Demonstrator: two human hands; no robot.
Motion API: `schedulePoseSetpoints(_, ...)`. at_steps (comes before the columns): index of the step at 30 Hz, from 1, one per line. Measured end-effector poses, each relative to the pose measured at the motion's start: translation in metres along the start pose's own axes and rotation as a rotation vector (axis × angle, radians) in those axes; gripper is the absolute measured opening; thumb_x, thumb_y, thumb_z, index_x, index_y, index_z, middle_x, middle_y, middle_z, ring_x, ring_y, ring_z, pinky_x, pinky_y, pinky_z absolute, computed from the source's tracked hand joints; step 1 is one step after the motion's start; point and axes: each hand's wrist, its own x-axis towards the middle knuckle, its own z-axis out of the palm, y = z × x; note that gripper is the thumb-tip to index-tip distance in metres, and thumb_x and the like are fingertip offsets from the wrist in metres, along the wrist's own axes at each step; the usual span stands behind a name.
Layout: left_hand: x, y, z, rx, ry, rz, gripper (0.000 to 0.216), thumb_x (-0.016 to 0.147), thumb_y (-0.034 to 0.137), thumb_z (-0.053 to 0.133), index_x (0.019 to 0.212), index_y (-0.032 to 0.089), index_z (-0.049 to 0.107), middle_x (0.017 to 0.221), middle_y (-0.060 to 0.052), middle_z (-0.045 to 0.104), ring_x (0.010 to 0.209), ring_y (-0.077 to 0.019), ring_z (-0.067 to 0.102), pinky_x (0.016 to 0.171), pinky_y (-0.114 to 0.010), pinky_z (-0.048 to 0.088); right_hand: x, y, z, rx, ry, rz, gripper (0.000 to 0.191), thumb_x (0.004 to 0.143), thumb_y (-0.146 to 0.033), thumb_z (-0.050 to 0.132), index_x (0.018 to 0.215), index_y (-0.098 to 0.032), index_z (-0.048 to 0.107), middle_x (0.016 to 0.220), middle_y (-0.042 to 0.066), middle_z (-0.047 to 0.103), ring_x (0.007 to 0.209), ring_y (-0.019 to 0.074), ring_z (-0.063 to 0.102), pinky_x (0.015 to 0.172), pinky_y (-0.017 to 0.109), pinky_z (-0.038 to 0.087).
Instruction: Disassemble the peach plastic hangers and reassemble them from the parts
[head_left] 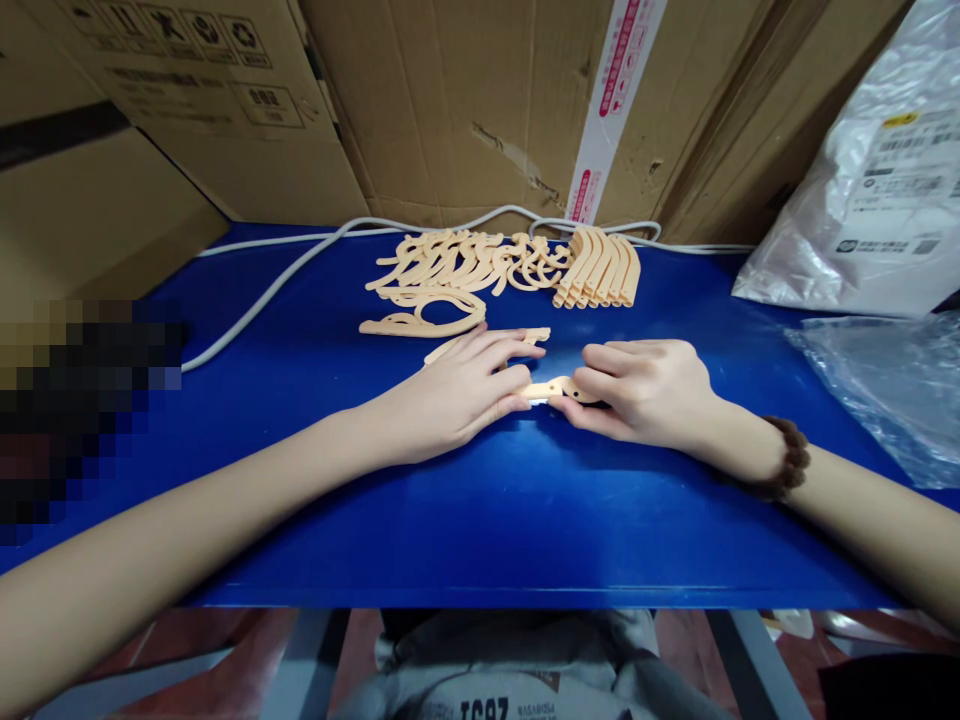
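Observation:
My left hand lies on the blue table with its fingers stretched flat over a beige plastic hanger piece. My right hand has its fingers curled and pinches the other end of that same piece. The part under the left palm is hidden. A single beige hanger lies just beyond the left hand. Farther back sits a loose pile of beige hangers and a neat stacked row of them.
Cardboard boxes stand along the back edge. A white cable runs across the table's far side. A grey plastic mailer bag and a clear plastic bag lie at the right. A beaded bracelet is on my right wrist.

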Motion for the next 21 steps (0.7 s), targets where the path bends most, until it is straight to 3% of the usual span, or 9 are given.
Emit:
schedulePoseSetpoints(8, 0.0008, -0.0008, 0.0008, 0.01, 0.005, 0.005, 0.028, 0.107, 0.037, 0.037, 0.105, 0.019, 0.058, 0.148, -0.011, 0.052, 0.146, -0.0278, 0.037, 0.122, -0.055, 0.025, -0.001, 0.0023, 0.0018, 0.207, -0.118, 0.121, 0.052, 0.102, -0.05, 0.044, 0.064, -0.017, 0.059, 0.061, -0.002, 0.05, 0.05, 0.0091, 0.039, 0.05, 0.029, 0.016)
schedulePoseSetpoints(21, 0.0015, -0.001, 0.0008, -0.01, 0.019, 0.002, 0.028, 0.107, 0.037, 0.037, 0.107, 0.019, 0.059, 0.147, -0.011, 0.053, 0.145, -0.0278, 0.039, 0.121, -0.055, 0.027, 0.0035, 0.0041, -0.0016, 0.38, -0.209, 0.229, 0.048, 0.099, -0.049, 0.047, 0.062, -0.018, 0.049, 0.061, -0.003, 0.046, 0.051, 0.0078, 0.039, 0.053, 0.028, 0.017)
